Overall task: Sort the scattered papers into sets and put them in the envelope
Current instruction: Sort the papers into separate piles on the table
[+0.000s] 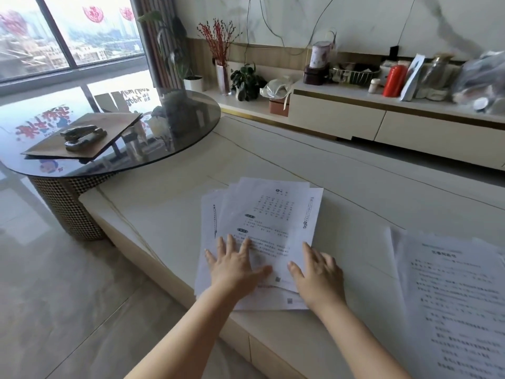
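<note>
Lying fanned on the cream table (169, 214), the printed paper stack (262, 228) is running its long axis away from the person, print too blurred to read. Left hand (235, 266) and right hand (317, 277) are pressing flat, fingers spread, on its near end. A brown envelope (90, 132) under a stapler (83, 136) is sitting well apart on the glass table (191, 127).

Papers (262, 222) white with black print. Second paper stack (451, 291) — same white, black text lines. Low table (164, 214) cream with thin dark veining. Round glass tabletop (188, 124) dark, reflective; its base (68, 203) fine checker weave. Envelope (82, 135) brown kraft, stapler (83, 138) dark metallic. Thermos (395, 80) red. Branches (218, 36) — red berries.
</note>
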The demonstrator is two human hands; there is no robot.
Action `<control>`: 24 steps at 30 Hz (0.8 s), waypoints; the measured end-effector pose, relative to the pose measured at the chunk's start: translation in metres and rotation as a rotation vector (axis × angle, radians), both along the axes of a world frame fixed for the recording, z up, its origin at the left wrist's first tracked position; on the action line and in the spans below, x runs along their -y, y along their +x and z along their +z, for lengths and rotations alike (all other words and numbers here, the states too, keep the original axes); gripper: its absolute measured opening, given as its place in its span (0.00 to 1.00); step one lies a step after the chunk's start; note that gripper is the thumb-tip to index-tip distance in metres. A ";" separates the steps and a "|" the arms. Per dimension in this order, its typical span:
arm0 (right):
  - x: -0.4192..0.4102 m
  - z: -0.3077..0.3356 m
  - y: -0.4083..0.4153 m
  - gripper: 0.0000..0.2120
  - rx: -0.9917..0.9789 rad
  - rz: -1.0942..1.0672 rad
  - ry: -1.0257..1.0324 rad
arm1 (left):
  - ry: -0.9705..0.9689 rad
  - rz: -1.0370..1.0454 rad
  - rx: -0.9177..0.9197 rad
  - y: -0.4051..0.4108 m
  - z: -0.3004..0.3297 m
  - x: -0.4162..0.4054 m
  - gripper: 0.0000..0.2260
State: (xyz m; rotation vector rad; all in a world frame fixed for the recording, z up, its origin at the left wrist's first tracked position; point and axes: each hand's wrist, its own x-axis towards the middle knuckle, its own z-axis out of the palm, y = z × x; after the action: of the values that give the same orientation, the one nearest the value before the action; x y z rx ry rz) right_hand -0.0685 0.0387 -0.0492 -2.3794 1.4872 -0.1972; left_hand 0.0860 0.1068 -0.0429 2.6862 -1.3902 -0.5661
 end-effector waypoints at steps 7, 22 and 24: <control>-0.009 0.037 -0.079 0.17 0.316 -0.073 0.148 | -0.194 -0.089 -0.010 -0.064 0.026 -0.020 0.25; -0.017 0.053 -0.374 0.16 0.244 -0.634 0.082 | -0.093 -0.355 -0.156 -0.268 0.033 0.010 0.29; -0.006 0.045 -0.397 0.18 0.170 -0.677 0.069 | -0.063 -0.356 -0.103 -0.282 0.024 0.024 0.31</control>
State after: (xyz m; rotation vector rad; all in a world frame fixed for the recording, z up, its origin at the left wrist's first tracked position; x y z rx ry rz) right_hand -0.4652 0.0446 -0.0046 -1.6743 2.1085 -0.4771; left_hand -0.1964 0.0827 -0.0188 2.3359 -1.8341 -0.6614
